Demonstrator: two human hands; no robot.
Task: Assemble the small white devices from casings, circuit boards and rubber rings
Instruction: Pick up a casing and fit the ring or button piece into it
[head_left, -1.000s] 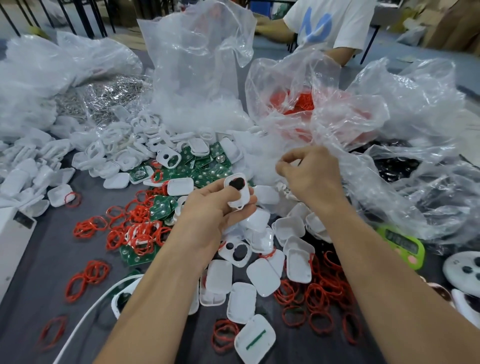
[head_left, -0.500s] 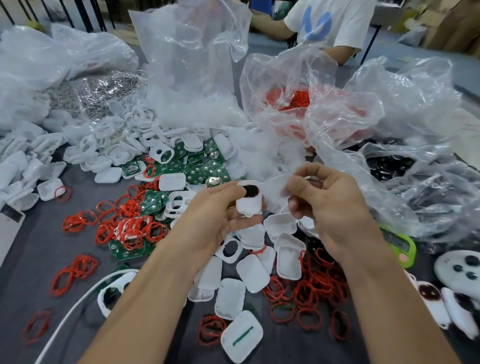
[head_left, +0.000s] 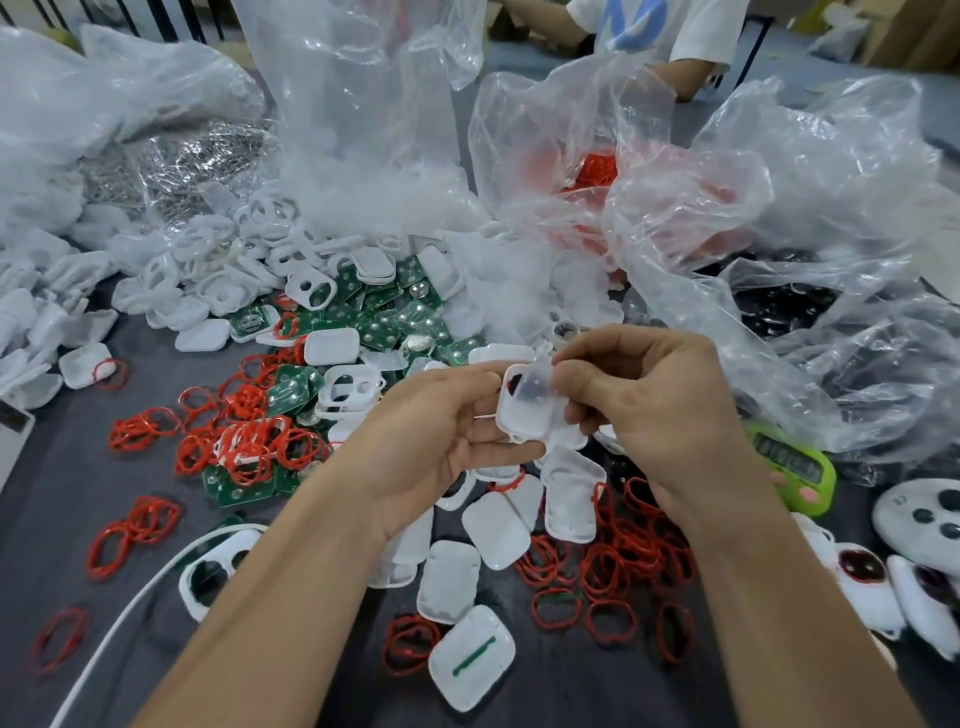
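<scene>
While left hand (head_left: 434, 439) grips casing (head_left: 521, 423), right hand (head_left: 662, 410) now pinches clear part (head_left: 536, 384) against it

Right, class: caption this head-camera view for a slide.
Left hand and right hand hold a white casing over red rubber rings and green circuit boards.
</scene>
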